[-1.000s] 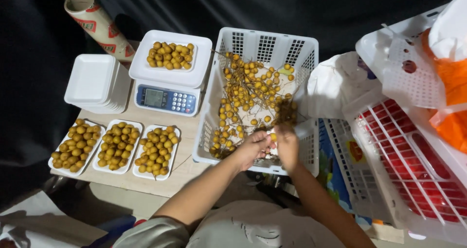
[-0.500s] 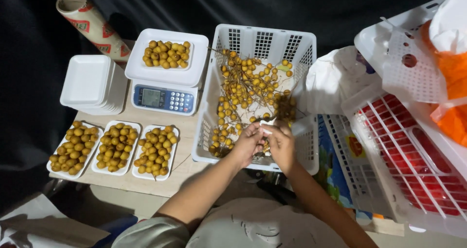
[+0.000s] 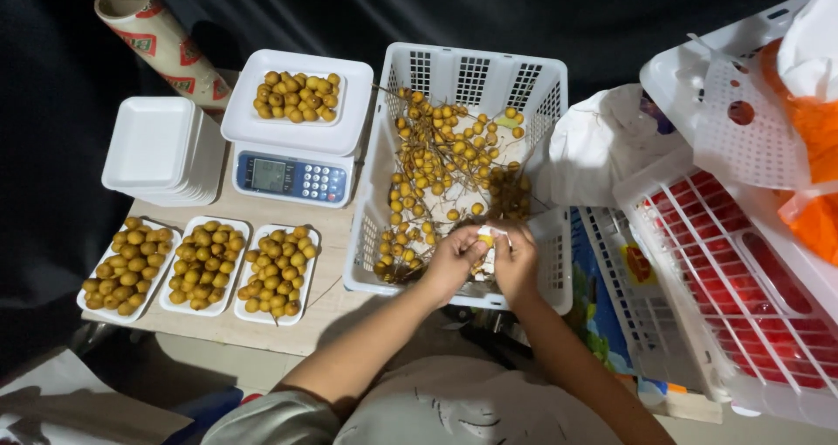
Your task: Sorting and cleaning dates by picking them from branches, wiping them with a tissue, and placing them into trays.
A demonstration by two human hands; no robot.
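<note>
Both hands have drawn back from the twig cluster they were reaching into and now meet low in the white slotted basket (image 3: 375, 201), near its front wall, while the view has shifted only a little. That suggests the work has passed from grabbing a bunch to picking single fruits off their stems.

Left hand (image 3: 454, 255) and right hand (image 3: 517, 262) sit just beside each other, fingertips turned inward and touching around a small pale yellow fruit (image 3: 484, 236) pinched between them. Both hands are closed on it, though which hand bears most of the grip cannot be told. Both forearms come up from the bottom edge and converge over the basket's front rim, wrists bent slightly down.

Behind the hands, the basket holds a loose tangle of brown twigs with yellow fruits (image 3: 436, 161) spread toward its back wall. Left of the basket stands a white digital scale (image 3: 292, 176) bearing a foam tray of fruits (image 3: 297, 96). Further left is a stack of empty foam trays (image 3: 157, 148). In front of the scale, 3 filled trays (image 3: 205, 266) lie side by side. Right of the basket, well apart from the hands, lies a red-and-white crate (image 3: 742, 270).
</note>
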